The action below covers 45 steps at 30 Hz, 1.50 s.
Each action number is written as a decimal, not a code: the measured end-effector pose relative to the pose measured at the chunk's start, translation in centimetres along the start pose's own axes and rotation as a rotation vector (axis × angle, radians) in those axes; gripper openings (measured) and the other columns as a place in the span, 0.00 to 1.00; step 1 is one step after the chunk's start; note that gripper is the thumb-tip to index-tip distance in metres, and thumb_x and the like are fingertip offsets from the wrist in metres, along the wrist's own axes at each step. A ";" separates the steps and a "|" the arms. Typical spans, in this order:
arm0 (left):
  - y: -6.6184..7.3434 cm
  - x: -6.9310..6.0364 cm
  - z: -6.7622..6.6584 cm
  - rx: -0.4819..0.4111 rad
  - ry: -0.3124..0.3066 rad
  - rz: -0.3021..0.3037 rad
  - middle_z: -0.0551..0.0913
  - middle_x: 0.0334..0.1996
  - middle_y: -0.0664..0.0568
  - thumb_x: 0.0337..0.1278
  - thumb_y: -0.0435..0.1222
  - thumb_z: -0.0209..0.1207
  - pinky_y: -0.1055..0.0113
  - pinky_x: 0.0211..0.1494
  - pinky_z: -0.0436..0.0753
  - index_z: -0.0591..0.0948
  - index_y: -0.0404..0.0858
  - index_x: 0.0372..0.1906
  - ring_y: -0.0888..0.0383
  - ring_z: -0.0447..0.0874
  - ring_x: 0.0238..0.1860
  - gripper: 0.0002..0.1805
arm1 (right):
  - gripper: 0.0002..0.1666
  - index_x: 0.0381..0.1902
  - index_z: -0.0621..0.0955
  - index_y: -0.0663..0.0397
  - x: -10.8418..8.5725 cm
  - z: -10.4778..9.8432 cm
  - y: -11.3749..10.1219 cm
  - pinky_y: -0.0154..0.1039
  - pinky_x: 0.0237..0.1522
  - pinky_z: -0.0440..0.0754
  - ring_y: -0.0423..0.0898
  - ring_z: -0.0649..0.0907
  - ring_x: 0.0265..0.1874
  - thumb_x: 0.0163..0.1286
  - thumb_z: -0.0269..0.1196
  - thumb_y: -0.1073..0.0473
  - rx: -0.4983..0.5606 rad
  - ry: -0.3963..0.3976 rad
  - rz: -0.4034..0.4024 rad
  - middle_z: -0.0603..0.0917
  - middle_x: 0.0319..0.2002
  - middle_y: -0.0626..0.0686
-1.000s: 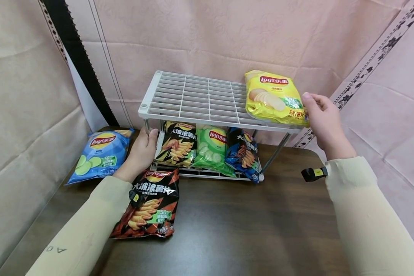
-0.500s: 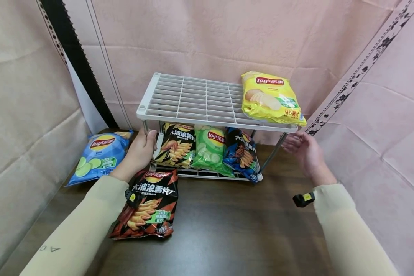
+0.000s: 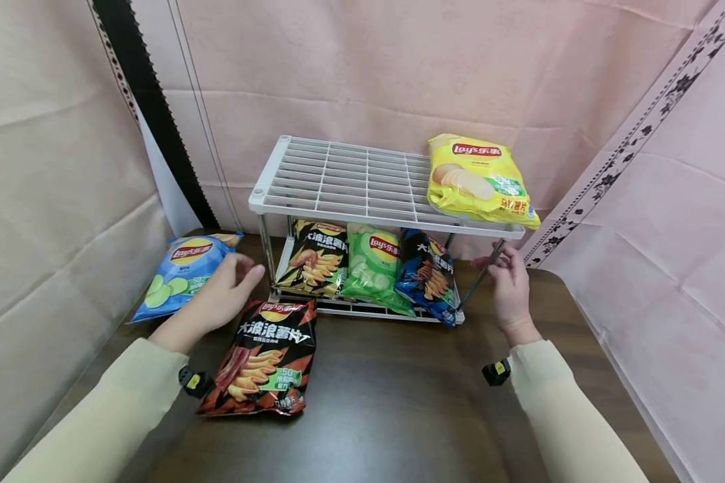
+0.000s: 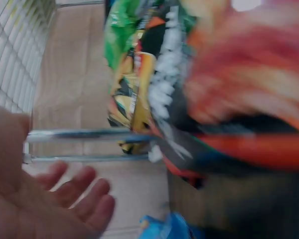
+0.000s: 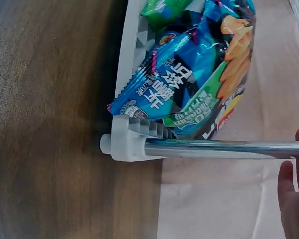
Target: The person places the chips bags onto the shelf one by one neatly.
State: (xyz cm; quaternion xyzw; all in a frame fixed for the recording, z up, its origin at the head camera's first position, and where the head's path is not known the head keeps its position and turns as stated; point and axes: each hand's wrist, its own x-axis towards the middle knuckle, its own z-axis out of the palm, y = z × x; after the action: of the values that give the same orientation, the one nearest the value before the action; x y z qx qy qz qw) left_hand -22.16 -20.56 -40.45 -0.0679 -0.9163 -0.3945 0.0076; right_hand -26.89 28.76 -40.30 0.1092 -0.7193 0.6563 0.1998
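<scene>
Two hands in view. The left hand [image 3: 220, 295] is loose, fingers relaxed and a bit bent, with nothing in them. It's just beside the front left post [image 3: 268, 248], apart from it, and in the head view it covers an edge of one light blue chip bag [image 3: 184, 268]; can't tell if it touches that bag. The right hand [image 3: 509, 288] has its fingers curled round the front right post [image 3: 477, 282], just under the top shelf.

Six chip bags by my count, all different colours. One yellow bag [image 3: 480, 181] lies on the right end of the top shelf [image 3: 362, 217], a lower corner poking past the edge. Three lean side by side on the lower shelf [image 5: 125, 64]: one black-and-gold bag [image 3: 314, 261] on the left, one green bag [image 3: 371, 268] in the middle, one dark blue bag [image 3: 425, 278] on the right, its bottom corner hanging over the front rim. The other two are on the table [image 3: 387, 389]: that light blue one left of the rack, plus one black-and-red bag [image 3: 272, 362] flat in front of its left end.

One white rack [image 3: 272, 171], two shelves, four metal posts. Each wrist has one small black camera too. Pale pink cloth [image 3: 362, 74] hangs behind everything.
</scene>
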 end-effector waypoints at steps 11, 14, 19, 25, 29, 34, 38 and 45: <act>-3.1 -3.6 1.3 0.167 -0.233 -0.195 0.73 0.49 0.31 0.57 0.71 0.47 0.50 0.44 0.77 0.60 0.23 0.61 0.43 0.76 0.46 0.53 | 0.26 0.20 0.69 0.54 1.7 0.6 -0.5 0.38 0.25 0.68 0.47 0.70 0.17 0.76 0.53 0.46 0.114 -0.080 0.294 0.70 0.16 0.49; -2.9 -4.3 1.6 0.199 -0.318 -0.232 0.70 0.54 0.23 0.55 0.72 0.47 0.44 0.49 0.76 0.57 0.18 0.62 0.36 0.74 0.53 0.59 | 0.30 0.15 0.62 0.51 1.8 1.4 -1.8 0.43 0.20 0.56 0.46 0.60 0.12 0.77 0.48 0.44 0.141 -0.081 0.335 0.61 0.11 0.47; -2.9 -5.1 2.5 0.223 -0.406 -0.276 0.65 0.58 0.19 0.52 0.74 0.46 0.41 0.52 0.74 0.53 0.14 0.64 0.31 0.71 0.57 0.65 | 0.33 0.14 0.61 0.52 1.4 2.3 -2.9 0.42 0.15 0.57 0.47 0.59 0.09 0.79 0.43 0.42 0.002 -0.001 0.343 0.61 0.08 0.47; -3.2 -5.6 2.9 0.103 -0.420 -0.273 0.80 0.41 0.40 0.55 0.68 0.53 0.52 0.44 0.79 0.68 0.20 0.56 0.50 0.80 0.42 0.51 | 0.34 0.12 0.62 0.52 1.4 2.7 -2.7 0.42 0.15 0.58 0.47 0.61 0.08 0.80 0.42 0.46 -0.048 0.019 0.333 0.62 0.07 0.46; -3.5 -5.8 2.8 0.052 -0.429 -0.294 0.80 0.36 0.47 0.57 0.66 0.54 0.57 0.40 0.80 0.71 0.23 0.53 0.55 0.80 0.37 0.46 | 0.33 0.12 0.62 0.52 1.4 2.8 -2.4 0.42 0.15 0.58 0.47 0.60 0.08 0.79 0.43 0.45 -0.027 0.024 0.340 0.62 0.08 0.47; -4.0 -5.7 3.0 0.000 -0.448 -0.323 0.81 0.32 0.48 0.56 0.65 0.56 0.61 0.35 0.79 0.75 0.27 0.50 0.56 0.80 0.33 0.42 | 0.32 0.14 0.61 0.52 1.4 2.8 -2.0 0.42 0.16 0.58 0.46 0.60 0.08 0.79 0.43 0.45 -0.007 0.022 0.336 0.61 0.08 0.47; -4.4 -5.7 3.6 -0.049 -0.431 -0.307 0.82 0.33 0.50 0.56 0.62 0.58 0.61 0.37 0.79 0.76 0.29 0.51 0.57 0.80 0.33 0.39 | 0.32 0.15 0.61 0.52 1.4 2.9 -1.9 0.42 0.15 0.57 0.46 0.60 0.08 0.79 0.42 0.45 -0.016 0.003 0.331 0.61 0.08 0.47; -3.8 -6.2 4.5 -0.188 -0.338 -0.275 0.83 0.39 0.49 0.55 0.58 0.63 0.59 0.44 0.80 0.70 0.31 0.59 0.57 0.82 0.38 0.39 | 0.32 0.14 0.62 0.53 1.4 3.2 -2.0 0.41 0.15 0.58 0.46 0.60 0.08 0.79 0.42 0.44 -0.037 0.005 0.325 0.61 0.08 0.47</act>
State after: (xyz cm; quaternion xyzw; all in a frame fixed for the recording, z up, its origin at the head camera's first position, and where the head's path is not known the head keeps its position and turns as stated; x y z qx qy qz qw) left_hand -16.34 -20.59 -46.75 -0.0081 -0.8644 -0.4585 -0.2061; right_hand -27.77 25.52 -38.03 -0.0138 -0.7389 0.6669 0.0949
